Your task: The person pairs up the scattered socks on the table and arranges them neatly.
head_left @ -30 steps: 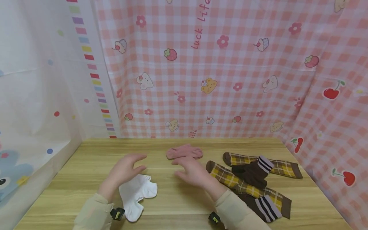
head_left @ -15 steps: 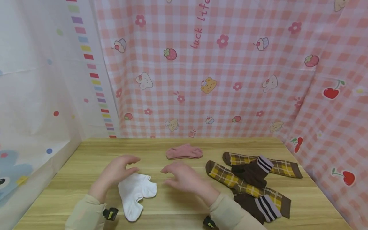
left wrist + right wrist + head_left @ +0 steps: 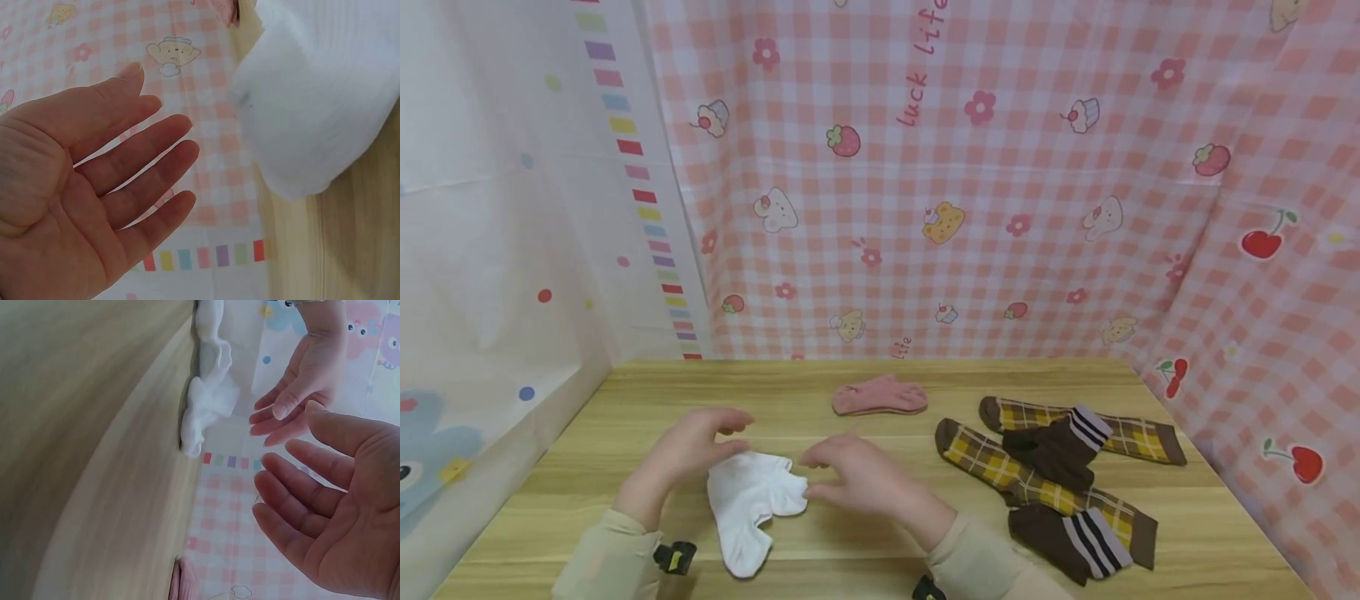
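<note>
White socks (image 3: 745, 508) lie on the left half of the wooden table, one partly over the other as far as I can tell. My left hand (image 3: 688, 446) hovers just above and left of them, its fingers relaxed and holding nothing; in the left wrist view that hand (image 3: 94, 181) shows an empty palm beside the white socks (image 3: 319, 106). To the right of the socks is my right hand (image 3: 868, 479), fingers loosely bent and apart. In the right wrist view the right hand (image 3: 337, 500) is likewise empty, with the white socks (image 3: 209, 381) beyond it.
Folded pink socks (image 3: 880, 396) lie at the back centre of the table (image 3: 850, 567). On the right, yellow plaid socks (image 3: 985, 458) lie with dark brown striped socks (image 3: 1052, 450) across them. Patterned cloth (image 3: 880, 183) hangs behind the table and along both sides.
Both hands have moved left and slightly down, the right one coming away from the pink socks toward the white socks. The socks have stayed in place.
</note>
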The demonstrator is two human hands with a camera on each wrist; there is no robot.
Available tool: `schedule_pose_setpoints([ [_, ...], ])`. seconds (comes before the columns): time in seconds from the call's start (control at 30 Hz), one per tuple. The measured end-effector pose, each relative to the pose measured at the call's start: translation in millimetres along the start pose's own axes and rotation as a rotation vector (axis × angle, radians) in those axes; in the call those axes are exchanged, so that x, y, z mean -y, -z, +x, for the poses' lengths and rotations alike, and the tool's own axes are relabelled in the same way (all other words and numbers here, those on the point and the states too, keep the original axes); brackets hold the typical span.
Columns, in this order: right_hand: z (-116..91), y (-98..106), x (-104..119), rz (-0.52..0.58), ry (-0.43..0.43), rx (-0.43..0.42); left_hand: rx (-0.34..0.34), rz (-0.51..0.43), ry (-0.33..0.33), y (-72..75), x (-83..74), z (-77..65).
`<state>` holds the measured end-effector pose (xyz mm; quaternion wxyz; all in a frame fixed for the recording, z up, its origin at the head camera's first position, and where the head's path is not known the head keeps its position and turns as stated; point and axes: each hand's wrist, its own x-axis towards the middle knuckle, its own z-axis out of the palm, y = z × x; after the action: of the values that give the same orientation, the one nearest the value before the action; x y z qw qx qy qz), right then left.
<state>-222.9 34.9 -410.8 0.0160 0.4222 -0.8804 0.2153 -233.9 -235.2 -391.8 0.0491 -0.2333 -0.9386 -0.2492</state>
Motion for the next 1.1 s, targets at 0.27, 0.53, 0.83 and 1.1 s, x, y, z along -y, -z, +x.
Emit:
schedule_pose_setpoints([
  [0.27, 5, -8, 11, 0.039, -0.036, -0.004, 0.014, -0.026, 0.019, 1.0, 5.9, -1.9],
  [0.53, 8, -17, 21, 0.019, -0.087, 0.036, 0.030, -0.034, 0.032, -7.5, 12.1, -2.4],
  [0.83, 11, -29, 27, -0.024, -0.097, 0.081, 0.040, -0.040, 0.006, -11.4, 16.6, -1.7],
  [1.1, 15, -38, 32, -0.069, -0.111, 0.101, 0.037, -0.061, 0.008, -14.2, 15.0, -1.9],
])
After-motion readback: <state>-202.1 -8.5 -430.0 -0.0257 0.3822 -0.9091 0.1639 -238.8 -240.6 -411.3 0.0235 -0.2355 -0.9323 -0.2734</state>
